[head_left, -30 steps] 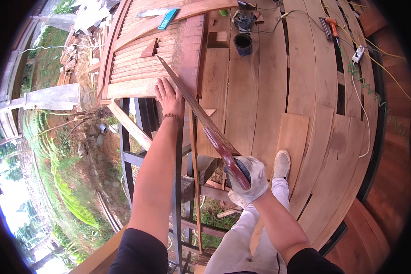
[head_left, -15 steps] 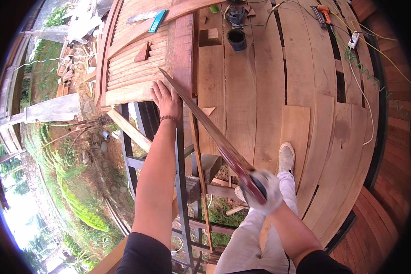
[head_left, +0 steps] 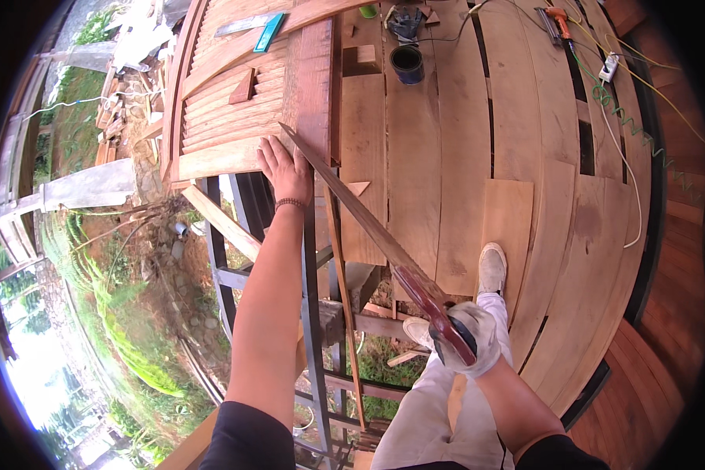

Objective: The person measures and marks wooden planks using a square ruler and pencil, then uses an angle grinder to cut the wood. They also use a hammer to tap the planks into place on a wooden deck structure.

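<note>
My right hand (head_left: 466,338), in a white glove, grips the red handle of a long hand saw (head_left: 360,215). The blade runs up and left, and its tip meets the edge of a slatted wooden panel (head_left: 227,102). My bare left hand (head_left: 286,168) lies flat on the lower edge of that panel, fingers spread, right beside the saw's tip. A thin wooden strip (head_left: 338,266) runs downward under the blade. My right foot in a white shoe (head_left: 491,268) stands on a short board (head_left: 507,223).
Wide floor planks (head_left: 439,141) have gaps between them, and a metal frame (head_left: 313,313) opens to the ground far below. A dark cup (head_left: 407,63), a wood block (head_left: 360,59), a teal square (head_left: 258,27), an orange tool (head_left: 558,19) and cables (head_left: 627,149) lie at the far end.
My right hand has drawn the saw back and down toward me, so the handle sits lower. My left hand stays pressed on the panel's edge.
</note>
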Demonstrator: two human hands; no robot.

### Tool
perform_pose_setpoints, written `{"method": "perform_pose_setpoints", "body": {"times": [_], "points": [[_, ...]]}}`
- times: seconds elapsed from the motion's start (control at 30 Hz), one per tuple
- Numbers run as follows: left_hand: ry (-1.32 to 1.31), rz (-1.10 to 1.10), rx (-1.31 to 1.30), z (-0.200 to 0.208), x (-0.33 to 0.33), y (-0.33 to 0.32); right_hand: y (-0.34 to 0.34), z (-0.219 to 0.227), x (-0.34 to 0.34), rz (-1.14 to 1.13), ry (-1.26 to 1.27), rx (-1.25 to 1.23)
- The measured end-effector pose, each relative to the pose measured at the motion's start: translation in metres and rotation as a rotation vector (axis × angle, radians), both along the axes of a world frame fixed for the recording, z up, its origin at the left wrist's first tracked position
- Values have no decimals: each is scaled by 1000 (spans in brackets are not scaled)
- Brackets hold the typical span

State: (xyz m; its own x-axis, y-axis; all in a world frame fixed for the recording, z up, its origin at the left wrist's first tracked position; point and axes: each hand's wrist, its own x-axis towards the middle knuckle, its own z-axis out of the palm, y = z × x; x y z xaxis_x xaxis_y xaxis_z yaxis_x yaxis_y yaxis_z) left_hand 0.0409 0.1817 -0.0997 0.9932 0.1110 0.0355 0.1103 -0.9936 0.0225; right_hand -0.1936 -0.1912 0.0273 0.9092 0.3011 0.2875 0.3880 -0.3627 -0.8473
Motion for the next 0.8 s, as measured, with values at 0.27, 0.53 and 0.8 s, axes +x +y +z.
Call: {"method": "perform_pose_setpoints", "body": {"times": [0.27, 0.53, 0.8], "points": [[-16, 1, -19, 1, 5, -3, 26, 0, 31, -98, -22, 55], [-35, -32, -21, -5, 9, -10, 41, -8, 65, -73, -63, 87], [-51, 12, -96, 1, -4, -4, 8, 2, 11, -62, -92, -1]]}}
